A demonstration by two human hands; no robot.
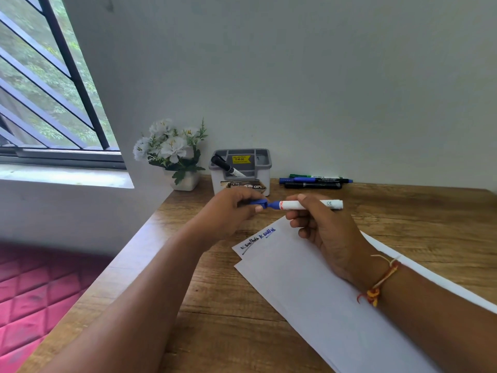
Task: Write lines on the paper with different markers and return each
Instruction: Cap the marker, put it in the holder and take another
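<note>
My right hand [320, 227] grips a white marker [330, 204] with a blue tip section, held level above the paper. My left hand [231, 211] pinches its blue cap [258, 202] right at the marker's tip end; whether the cap is seated I cannot tell. White paper sheets [309, 286] lie on the wooden desk [228, 319] under my right hand, with short black and blue writing [258, 238] at the top left corner. A grey holder [240, 170] at the back has one black marker [227, 166] in it.
Three markers, green, blue and black [314, 181], lie side by side on the desk right of the holder. A pot of white flowers [174, 154] stands left of it by the wall. The desk's left edge drops to a red quilted surface [40, 292].
</note>
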